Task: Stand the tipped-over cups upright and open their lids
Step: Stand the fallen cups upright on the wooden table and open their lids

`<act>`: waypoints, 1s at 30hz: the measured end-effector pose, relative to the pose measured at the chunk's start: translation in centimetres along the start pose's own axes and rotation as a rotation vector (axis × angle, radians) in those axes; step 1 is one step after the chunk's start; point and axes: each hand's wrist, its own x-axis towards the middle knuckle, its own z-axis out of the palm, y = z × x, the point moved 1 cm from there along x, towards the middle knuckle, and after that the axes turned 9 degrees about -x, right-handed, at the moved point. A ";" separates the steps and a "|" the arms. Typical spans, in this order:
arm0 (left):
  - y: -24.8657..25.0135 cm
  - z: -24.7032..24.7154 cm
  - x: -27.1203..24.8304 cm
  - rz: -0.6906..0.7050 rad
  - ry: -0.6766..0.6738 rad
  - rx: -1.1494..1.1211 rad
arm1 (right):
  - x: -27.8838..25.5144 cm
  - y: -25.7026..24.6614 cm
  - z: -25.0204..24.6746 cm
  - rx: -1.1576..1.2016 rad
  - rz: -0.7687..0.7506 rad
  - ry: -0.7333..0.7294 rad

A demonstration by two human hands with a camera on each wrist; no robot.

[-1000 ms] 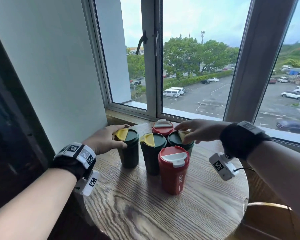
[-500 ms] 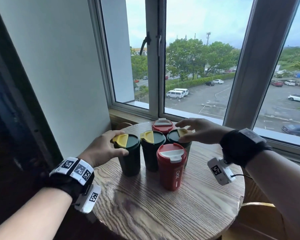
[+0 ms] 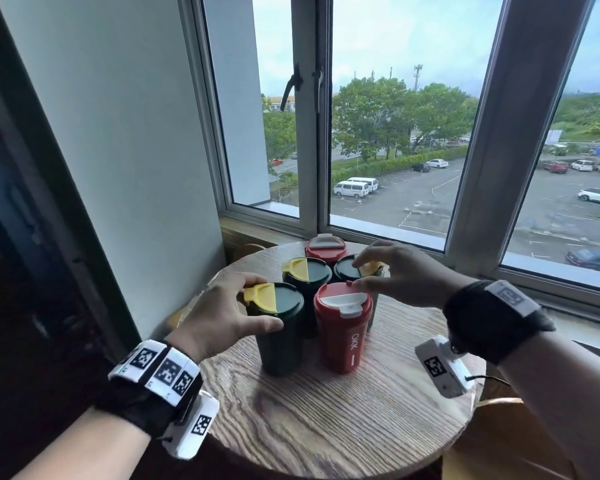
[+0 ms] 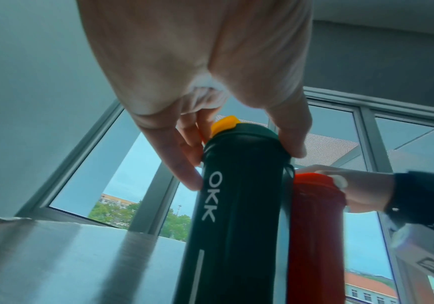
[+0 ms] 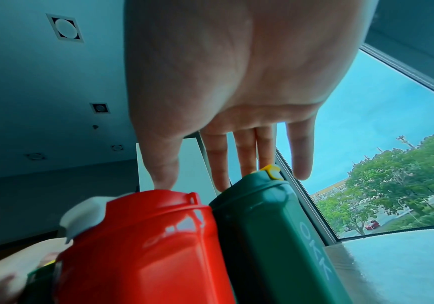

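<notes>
Cups: five, all upright, bunched mid-frame at the far half of the round wood surface point(image 3: 326, 427), by the window point(image 3: 388, 133).
Front green cup point(image 3: 280, 327): left of centre, yellow flap point(image 3: 260, 296) flat on its lid.
Front red cup point(image 3: 343, 327): touching the green one's right side; white flap point(image 3: 340, 301) looks down, "OKK" on the body.
Mid green cup point(image 3: 307, 271): just behind those two, yellow flap lying flat.
Right green cup point(image 3: 352, 268): behind the red one, partly under the rt hand.
Back red cup point(image 3: 325, 245): farthest, nearest the window sill.
Left hand point(image 3: 222, 317): grip wrapped round the front green cup's top, thumb on the near side, fingers on the far side by the flap.
Right hand point(image 3: 400, 275): grip spread & relaxed over two lids; thumb tip on the front red cup's rim, fingertips point(image 5: 221, 181) at the right green cup's lid. Holding nothing that I can see.
Wrists: black bands w/ white marker blocks on both.
</notes>
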 end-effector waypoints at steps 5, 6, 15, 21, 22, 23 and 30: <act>1.0 1.8 -0.9 0.042 0.074 0.056 | 0.4 0.5 -0.2 0.020 0.063 0.032; 1.1 2.0 -1.0 0.042 0.093 0.058 | 0.5 0.6 -0.1 0.015 0.077 0.034; 0.9 2.5 -1.8 0.024 0.095 0.117 | 0.0 1.9 0.9 0.033 0.128 0.099; 2.2 1.1 -0.8 -0.013 0.025 0.063 | -3.2 -1.8 -0.4 0.013 0.014 0.304; 2.6 0.9 -0.1 -0.015 0.032 0.048 | -3.7 -2.5 -0.3 -0.008 0.006 0.292; 3.0 0.7 0.7 -0.021 0.033 0.049 | -4.1 -3.2 -0.1 -0.043 0.003 0.276; 3.9 0.9 7.7 -0.224 -0.189 0.077 | -4.9 -5.9 3.3 -0.054 0.056 0.228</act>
